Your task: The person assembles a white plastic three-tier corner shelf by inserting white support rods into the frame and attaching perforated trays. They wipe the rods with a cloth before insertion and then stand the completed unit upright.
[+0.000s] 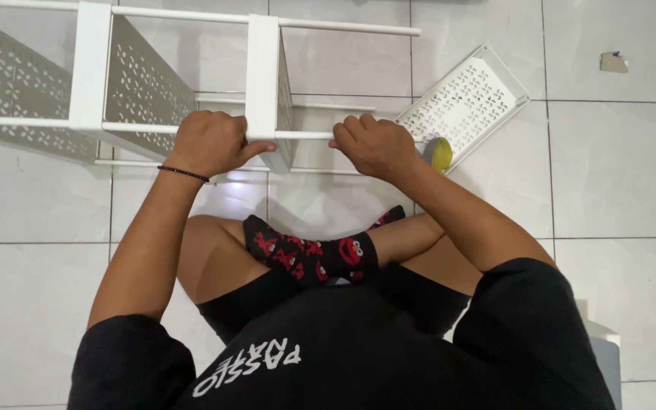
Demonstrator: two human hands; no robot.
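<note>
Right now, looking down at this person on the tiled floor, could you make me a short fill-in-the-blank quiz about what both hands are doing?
1. Both the left hand and the right hand grip a thin white metal ____ of the white perforated shelf rack.
2. The thin black beaded bracelet sits on the ____ wrist.
3. The loose white perforated tray lies on the ____.

Missing words: rod; left; floor
</note>
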